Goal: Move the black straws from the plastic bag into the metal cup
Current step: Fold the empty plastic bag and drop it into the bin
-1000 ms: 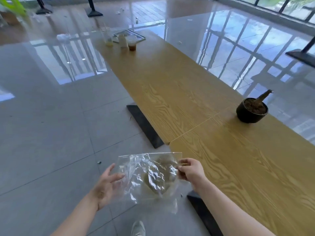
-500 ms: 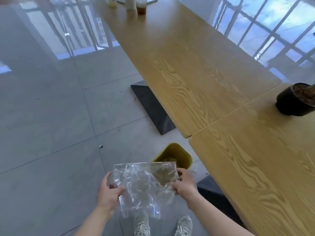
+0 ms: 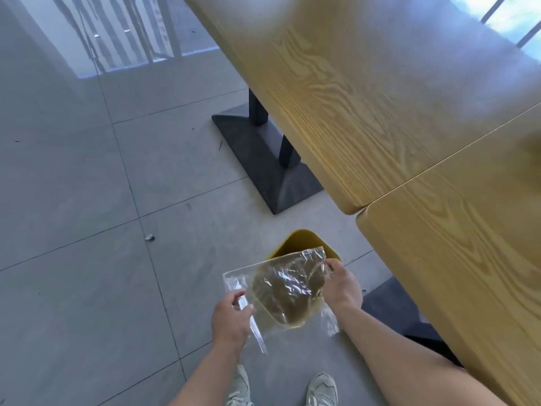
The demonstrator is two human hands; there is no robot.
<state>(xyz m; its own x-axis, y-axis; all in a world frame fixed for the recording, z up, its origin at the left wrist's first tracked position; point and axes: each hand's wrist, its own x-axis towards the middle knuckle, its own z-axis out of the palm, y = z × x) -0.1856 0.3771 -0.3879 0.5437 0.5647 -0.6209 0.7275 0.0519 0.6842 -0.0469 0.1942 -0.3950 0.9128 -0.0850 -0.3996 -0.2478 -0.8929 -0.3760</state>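
A clear, crinkled plastic bag (image 3: 281, 285) is stretched between both hands, low over a yellow bin (image 3: 304, 240) on the floor. My left hand (image 3: 231, 317) pinches the bag's lower left edge. My right hand (image 3: 341, 285) grips its upper right corner. The bag looks empty; through it I see only the bin's yellow wall. No black straws and no metal cup are in view.
A long wooden table (image 3: 366, 92) runs along the right, joined to a second tabletop (image 3: 468, 244). Its black pedestal base (image 3: 263, 159) stands on the grey tiled floor (image 3: 73, 230). My two shoes (image 3: 322, 388) are at the bottom edge.
The view has tilted further down and moved closer to the table. Both hands have carried the bag to the right, over the yellow bin. The black pot and far cups have left the view.
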